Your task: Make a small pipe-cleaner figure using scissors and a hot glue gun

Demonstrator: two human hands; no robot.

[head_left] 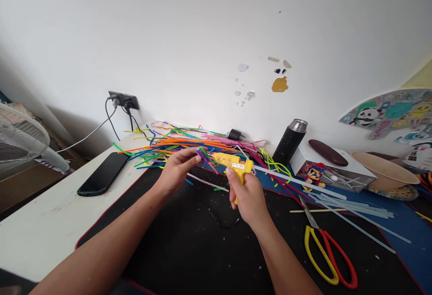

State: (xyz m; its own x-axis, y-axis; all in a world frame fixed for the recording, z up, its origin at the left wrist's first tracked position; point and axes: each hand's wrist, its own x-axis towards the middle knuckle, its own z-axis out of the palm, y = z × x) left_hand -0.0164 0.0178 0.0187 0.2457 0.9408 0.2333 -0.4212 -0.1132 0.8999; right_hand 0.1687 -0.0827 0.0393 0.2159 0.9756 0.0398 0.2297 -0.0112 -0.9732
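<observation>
My right hand [248,196] is wrapped round the grip of a yellow hot glue gun [227,160]. A long translucent glue stick [300,181] juts out of its back end to the right. Between the fingertips of my left hand [178,167] is a small purple and green fuzzy piece [203,154], which looks made of pipe cleaners. The gun's nozzle points left and is at or very close to this piece; I cannot tell if they touch. Both hands are above the black mat [182,241].
Behind my hands lies a heap of coloured pipe cleaners [168,144]. Red-and-yellow scissors [324,245], loose glue sticks [367,207], a black flask [290,142] and a white box [354,176] are at the right. A phone [103,173] and a fan [23,137] are at the left.
</observation>
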